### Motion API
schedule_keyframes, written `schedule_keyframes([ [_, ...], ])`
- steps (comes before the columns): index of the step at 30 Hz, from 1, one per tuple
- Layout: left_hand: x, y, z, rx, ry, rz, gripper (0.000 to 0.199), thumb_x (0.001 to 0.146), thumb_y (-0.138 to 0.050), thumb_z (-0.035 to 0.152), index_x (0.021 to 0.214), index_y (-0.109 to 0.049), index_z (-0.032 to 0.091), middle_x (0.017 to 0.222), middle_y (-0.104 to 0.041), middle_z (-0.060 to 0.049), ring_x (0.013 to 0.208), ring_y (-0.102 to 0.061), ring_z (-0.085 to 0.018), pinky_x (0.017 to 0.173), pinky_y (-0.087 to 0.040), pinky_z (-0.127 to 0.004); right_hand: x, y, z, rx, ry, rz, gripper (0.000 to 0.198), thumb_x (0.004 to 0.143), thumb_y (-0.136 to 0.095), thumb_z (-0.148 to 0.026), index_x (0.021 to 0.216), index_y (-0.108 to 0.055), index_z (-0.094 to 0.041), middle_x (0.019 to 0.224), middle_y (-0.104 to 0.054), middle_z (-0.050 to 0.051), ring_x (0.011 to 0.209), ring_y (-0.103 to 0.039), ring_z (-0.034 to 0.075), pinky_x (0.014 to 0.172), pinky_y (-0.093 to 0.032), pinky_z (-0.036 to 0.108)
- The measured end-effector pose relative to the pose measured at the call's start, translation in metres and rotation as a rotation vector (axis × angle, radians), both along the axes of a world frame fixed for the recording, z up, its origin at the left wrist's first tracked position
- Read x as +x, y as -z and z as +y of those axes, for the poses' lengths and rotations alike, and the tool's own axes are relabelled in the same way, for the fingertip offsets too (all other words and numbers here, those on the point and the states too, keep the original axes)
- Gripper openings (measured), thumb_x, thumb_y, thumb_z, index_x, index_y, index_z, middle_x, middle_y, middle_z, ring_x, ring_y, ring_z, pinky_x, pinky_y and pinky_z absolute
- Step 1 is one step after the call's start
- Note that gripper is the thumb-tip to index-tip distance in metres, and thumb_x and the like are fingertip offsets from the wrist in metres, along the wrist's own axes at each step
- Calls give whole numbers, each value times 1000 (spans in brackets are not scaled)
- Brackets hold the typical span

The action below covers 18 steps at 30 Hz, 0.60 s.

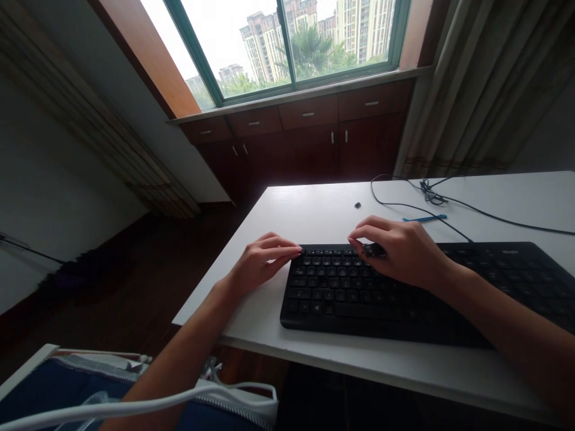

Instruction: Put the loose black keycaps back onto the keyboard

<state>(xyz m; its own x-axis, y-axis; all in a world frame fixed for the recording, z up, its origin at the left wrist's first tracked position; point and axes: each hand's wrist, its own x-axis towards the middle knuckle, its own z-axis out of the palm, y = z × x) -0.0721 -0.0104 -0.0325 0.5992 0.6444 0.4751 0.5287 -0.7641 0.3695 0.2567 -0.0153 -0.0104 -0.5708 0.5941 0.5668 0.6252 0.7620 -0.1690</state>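
Note:
A black keyboard lies on the white table. My left hand is at its far left corner, thumb and fingertips drawn together on that corner by the top row; whether they pinch a key there is too small to tell. Over the upper middle keys is my right hand, fingers curled and thumb and forefinger tips close together. A small dark object shows within its curl, its kind unclear. Beyond the keyboard lie a tiny black piece and a thin blue tool, near my right hand.
A black cable loops over the white table, with a tied bundle. At lower left, a white tube or cord crosses above dark blue fabric. Cabinets stand under the window.

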Motion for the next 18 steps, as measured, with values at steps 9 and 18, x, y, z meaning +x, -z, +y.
schedule_keyframes([
  [9,2,2,2,101,65,-54,33,87,-69,11,116,-73,26,107,-76,-6,95,-67,-19,82,-58,-34,-3,0,0,0,1,49,11,93,-59,-28,95,-68,-23,99,-72,-1,68,-64,12,60,-45,25],
  [18,5,6,5,35,62,-139,26,90,-67,16,113,-75,25,105,-77,-6,93,-70,-19,82,-59,-33,-6,3,-1,-87,16,99,11,93,-61,-30,95,-70,-24,98,-72,0,72,-66,14,66,-49,27],
])
